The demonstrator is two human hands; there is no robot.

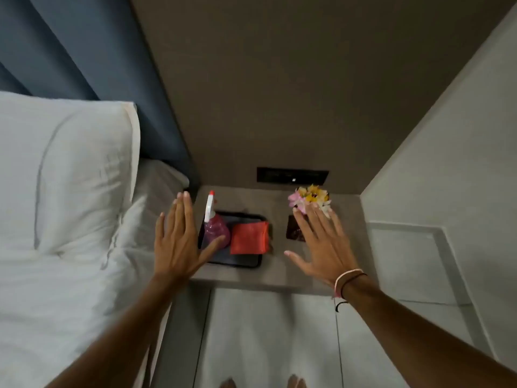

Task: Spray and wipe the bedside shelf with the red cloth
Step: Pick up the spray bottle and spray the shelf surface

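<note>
While both hands, left hand [179, 242] and right hand [321, 247], hover flat with fingers spread wide and empty, the red cloth [249, 238] and spray bottle [214, 228] sit on a black tray [246, 263] on the bedside shelf [279, 275].

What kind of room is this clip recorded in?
Probably a hotel bedroom: a made bed with a white pillow beside a built-in bedside shelf, with a flower arrangement on it and a dark wall switch panel above.
</note>
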